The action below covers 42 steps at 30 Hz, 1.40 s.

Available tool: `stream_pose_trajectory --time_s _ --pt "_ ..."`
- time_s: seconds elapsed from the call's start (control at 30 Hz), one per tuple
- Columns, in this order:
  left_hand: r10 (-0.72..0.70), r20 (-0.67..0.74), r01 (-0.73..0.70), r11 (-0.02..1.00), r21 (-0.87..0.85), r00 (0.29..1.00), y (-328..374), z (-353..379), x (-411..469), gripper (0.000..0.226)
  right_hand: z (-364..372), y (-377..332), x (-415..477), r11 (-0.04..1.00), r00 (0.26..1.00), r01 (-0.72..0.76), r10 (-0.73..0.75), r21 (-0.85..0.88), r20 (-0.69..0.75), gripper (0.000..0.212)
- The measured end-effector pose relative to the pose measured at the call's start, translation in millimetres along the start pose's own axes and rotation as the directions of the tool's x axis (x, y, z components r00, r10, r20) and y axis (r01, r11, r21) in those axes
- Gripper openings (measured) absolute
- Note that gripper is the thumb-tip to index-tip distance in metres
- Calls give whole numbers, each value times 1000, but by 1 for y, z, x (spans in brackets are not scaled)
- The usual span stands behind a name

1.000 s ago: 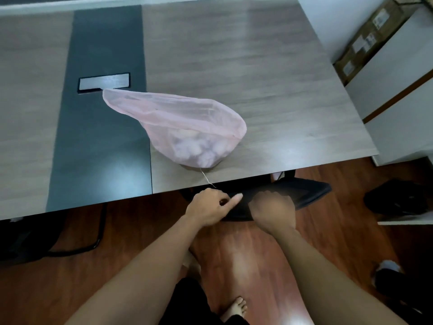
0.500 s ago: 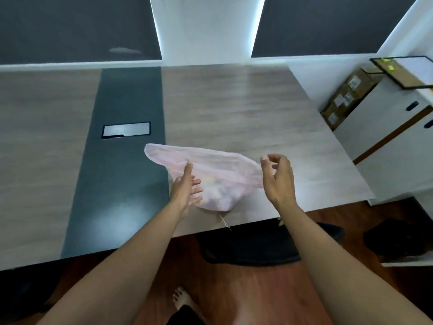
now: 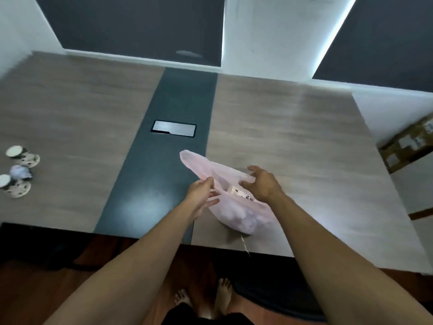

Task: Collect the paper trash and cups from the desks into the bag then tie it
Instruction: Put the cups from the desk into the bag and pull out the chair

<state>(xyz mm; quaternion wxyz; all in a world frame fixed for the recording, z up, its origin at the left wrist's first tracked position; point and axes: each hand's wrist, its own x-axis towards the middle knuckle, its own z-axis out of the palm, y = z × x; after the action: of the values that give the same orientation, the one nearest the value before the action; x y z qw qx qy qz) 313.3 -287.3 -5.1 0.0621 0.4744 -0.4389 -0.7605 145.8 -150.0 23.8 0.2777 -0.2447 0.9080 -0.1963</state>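
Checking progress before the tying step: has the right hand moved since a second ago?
Yes. The right hand went forward across the wooden desk's near edge to the translucent pink plastic bag.
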Motion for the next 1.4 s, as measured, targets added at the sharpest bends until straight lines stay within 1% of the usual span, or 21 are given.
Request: stream_pose_trajectory --time_s 0.07,0.1,0.13,0.17,0.23,0.33,0.4,0.47,0.53,0.6,0.7,0.8,0.9,1.0,1.07,1.2,1.33,1.4 --pt "23 -14 -24 999 -39 1000 11 -20 -8 20 6 -15 12 991 998 4 -12 133 56 47" --pt "39 -29 -40 998 -53 999 15 -30 -7 18 8 -24 17 986 998 30 -39 165 54 34" --pt "60 -57 -64 995 -79 997 17 -42 -6 20 11 -36 20 981 996 70 -79 180 45 25" --pt "73 -88 -82 991 -109 993 20 -53 -8 22 14 -48 22 976 994 92 -102 200 43 28" --pt "90 -160 -119 977 -179 983 23 -81 -12 24 21 -78 21 960 991 86 -111 268 78 38" --pt "89 -260 -151 962 -229 961 27 -119 -26 5 33 -122 15 922 976 91 -157 377 148 30" --pt "101 -346 -200 943 -265 933 32 -146 -36 12 44 -155 10 886 963 105 -203 451 174 27" --pt "134 -447 -276 923 -270 885 34 -177 -42 25 58 -182 7 865 953 113 -234 489 193 26" --pt "166 -511 -334 907 -256 844 37 -212 -52 33 73 -211 3 849 940 127 -268 513 210 25" --pt "189 -514 -352 904 -242 837 39 -245 -61 31 89 -237 0 836 932 146 -296 529 210 24" --pt "193 -513 -357 902 -242 836 46 -304 -73 27 122 -280 -4 825 937 162 -300 541 177 24" --pt "203 -503 -347 914 -210 840 53 -366 -80 34 155 -320 -6 807 955 154 -270 570 124 23" --pt "253 -482 -357 924 -136 839 63 -431 -87 41 189 -356 -7 788 969 159 -239 594 58 27" --pt "274 -479 -354 932 -83 834 70 -485 -82 47 216 -386 -14 770 970 165 -241 616 41 27" --pt "283 -492 -353 934 -52 823 75 -512 -81 49 231 -402 -18 759 968 169 -247 629 39 27" --pt "350 -494 -366 928 69 796 86 -547 -73 49 248 -433 -15 718 968 157 -249 678 40 23" --pt "378 -517 -355 923 148 768 97 -568 -66 53 248 -460 0 700 960 163 -275 695 52 24" --pt "383 -524 -354 921 160 760 105 -576 -63 53 247 -475 11 685 955 160 -289 711 64 23"
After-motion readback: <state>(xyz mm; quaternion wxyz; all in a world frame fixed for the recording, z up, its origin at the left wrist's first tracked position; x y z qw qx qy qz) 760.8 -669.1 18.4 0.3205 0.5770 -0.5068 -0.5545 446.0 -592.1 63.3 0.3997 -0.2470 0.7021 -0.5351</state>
